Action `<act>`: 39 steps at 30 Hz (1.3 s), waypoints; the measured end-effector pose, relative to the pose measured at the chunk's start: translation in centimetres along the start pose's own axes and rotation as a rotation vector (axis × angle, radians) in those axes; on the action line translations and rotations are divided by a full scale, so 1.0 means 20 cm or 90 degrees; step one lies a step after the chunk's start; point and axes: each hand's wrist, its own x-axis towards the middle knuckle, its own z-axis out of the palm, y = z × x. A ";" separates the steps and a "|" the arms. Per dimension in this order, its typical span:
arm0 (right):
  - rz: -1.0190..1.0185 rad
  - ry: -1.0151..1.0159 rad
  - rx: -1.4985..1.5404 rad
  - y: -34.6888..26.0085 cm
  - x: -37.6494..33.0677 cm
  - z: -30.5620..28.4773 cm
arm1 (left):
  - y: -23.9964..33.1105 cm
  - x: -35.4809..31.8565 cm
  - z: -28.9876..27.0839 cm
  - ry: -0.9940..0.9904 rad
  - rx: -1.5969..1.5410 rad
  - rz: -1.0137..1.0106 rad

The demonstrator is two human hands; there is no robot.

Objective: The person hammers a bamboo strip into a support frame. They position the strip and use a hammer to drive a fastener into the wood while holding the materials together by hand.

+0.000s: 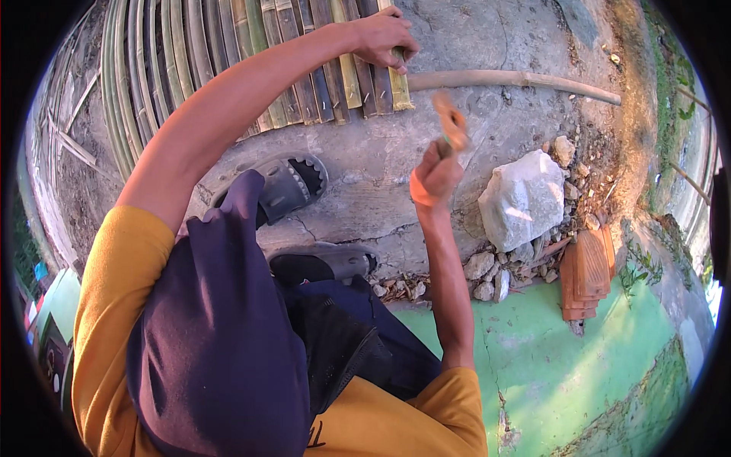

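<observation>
Pressing down on the end slat of the bamboo mat [251, 68], the left hand [384, 36] curls closed over it. Nearer than the mat, the right hand [434, 177] grips a raised hammer [451, 122]; a white rock [521, 199] lies beside.

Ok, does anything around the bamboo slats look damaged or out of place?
Yes. The grey concrete slab is cracked near the dark sandal, with broken rubble along its edge by the white rock. The nailed bamboo slat panel itself looks even.
</observation>
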 end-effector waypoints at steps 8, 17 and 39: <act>0.003 0.048 0.029 -0.07 -0.01 -0.05 | -0.03 -0.01 0.04 0.044 -0.009 0.021; 0.134 -0.087 -0.049 -0.27 0.07 -0.09 | -0.04 -0.02 0.01 -0.034 0.003 -0.002; 0.279 0.391 0.145 -0.58 -0.11 0.35 | -0.07 0.05 -0.04 -0.071 -0.104 0.048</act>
